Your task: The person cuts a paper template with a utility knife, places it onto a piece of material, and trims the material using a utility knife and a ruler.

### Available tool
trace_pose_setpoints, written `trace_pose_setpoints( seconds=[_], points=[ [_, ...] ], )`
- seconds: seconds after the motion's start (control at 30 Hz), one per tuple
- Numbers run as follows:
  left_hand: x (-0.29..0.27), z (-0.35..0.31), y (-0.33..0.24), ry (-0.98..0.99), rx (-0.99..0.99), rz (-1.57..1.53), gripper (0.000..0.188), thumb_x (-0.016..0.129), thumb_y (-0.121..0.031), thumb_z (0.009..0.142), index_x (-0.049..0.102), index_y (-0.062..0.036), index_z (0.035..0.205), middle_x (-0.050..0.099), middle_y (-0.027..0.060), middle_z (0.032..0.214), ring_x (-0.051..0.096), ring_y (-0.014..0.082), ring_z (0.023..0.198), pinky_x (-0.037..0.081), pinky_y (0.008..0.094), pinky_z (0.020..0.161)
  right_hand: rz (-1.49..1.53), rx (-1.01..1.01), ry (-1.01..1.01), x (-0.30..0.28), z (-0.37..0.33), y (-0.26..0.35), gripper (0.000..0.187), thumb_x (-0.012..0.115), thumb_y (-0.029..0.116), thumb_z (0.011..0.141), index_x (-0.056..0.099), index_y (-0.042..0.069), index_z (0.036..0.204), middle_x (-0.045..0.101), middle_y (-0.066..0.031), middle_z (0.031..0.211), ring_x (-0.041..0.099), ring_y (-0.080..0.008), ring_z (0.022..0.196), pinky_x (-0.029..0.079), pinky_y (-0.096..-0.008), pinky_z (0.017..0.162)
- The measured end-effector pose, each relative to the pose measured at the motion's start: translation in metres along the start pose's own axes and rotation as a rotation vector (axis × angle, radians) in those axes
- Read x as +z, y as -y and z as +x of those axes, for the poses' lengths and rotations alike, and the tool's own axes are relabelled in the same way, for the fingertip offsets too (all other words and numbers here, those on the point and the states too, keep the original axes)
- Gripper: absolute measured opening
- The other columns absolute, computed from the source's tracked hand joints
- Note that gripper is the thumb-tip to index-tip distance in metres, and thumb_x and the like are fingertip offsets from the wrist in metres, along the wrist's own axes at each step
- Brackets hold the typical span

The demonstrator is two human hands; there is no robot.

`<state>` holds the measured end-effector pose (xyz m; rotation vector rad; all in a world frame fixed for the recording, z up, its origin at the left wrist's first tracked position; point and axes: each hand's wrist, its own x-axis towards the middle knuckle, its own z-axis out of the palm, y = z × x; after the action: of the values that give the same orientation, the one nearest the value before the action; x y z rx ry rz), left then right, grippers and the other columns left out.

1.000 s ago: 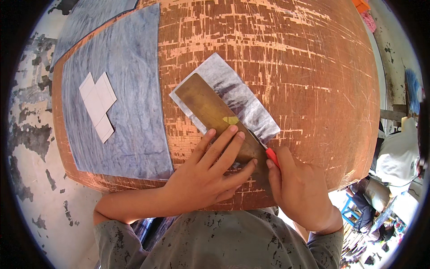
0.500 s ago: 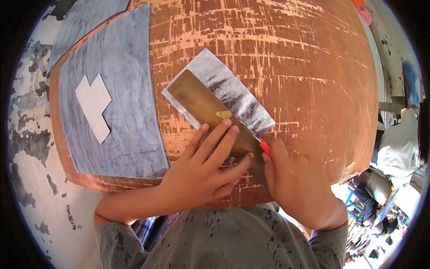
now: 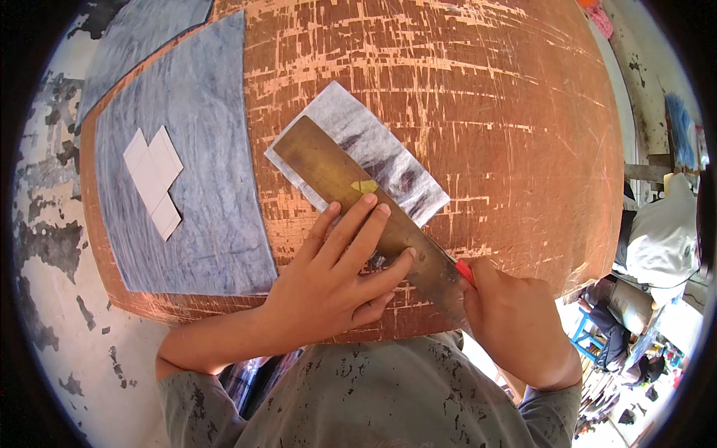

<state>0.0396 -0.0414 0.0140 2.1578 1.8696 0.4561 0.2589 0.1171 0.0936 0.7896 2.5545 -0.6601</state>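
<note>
My left hand (image 3: 334, 267) lies with fingers spread on a brownish metal straightedge (image 3: 328, 159), pressing it flat. Beneath the straightedge is a grey-white, dark-streaked piece of sheet (image 3: 399, 166), set diagonally on the scored brown board (image 3: 523, 149). A small yellow patch marks the metal near my fingertips. My right hand (image 3: 515, 317) is closed round a red-handled cutter knife (image 3: 464, 270). Its thin blade rests along the straightedge's right edge, beyond the sheet's near corner.
At the left lies a large blue-grey sheet (image 3: 187, 82), with white paper pieces (image 3: 153, 179) on top. Another blue-grey sheet (image 3: 142, 52) sits at the far left corner. A stained wall or floor surface borders the board on the left; a white cloth bundle (image 3: 661, 239) and clutter are at the right.
My right hand has drawn the knife toward me and to the right along the straightedge, off the streaked sheet. My left hand keeps its place on the metal.
</note>
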Motion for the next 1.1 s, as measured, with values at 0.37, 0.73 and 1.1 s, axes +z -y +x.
trace_pose_setpoints(
  seconds=[0.37,0.73,1.1],
  points=[
    [0.005,0.000,0.000,0.015,0.016,0.024,0.055,0.078,-0.045,0.093,0.069,-0.0269,0.144,0.046,0.0279,0.164,0.044,0.0488,0.156,0.034,0.0659,0.129,0.052,-0.056,-0.186,0.011,0.032,0.014,0.018,0.064,0.020,0.109,0.055,0.005,0.106,0.072,-0.0163,0.076,0.074,-0.0359,0.062,0.057,-0.0469,0.054],
    [0.004,-0.002,0.002,0.026,0.013,0.036,0.055,0.078,-0.046,0.093,0.069,-0.0272,0.143,0.046,0.0288,0.164,0.042,0.0486,0.158,0.032,0.0670,0.129,0.053,-0.042,-0.110,0.005,0.036,0.015,0.018,0.064,0.020,0.109,0.054,0.005,0.106,0.072,-0.0167,0.076,0.074,-0.0369,0.063,0.058,-0.0475,0.055],
    [0.001,0.001,0.002,0.018,0.004,0.008,0.057,0.079,-0.042,0.092,0.068,-0.0276,0.146,0.047,0.0277,0.164,0.045,0.0477,0.156,0.034,0.0645,0.129,-0.026,-0.048,-0.018,-0.008,0.039,0.020,0.021,0.063,0.021,0.108,0.055,0.001,0.107,0.071,-0.0183,0.068,0.076,-0.0378,0.063,0.060,-0.0475,0.057]
  ],
)
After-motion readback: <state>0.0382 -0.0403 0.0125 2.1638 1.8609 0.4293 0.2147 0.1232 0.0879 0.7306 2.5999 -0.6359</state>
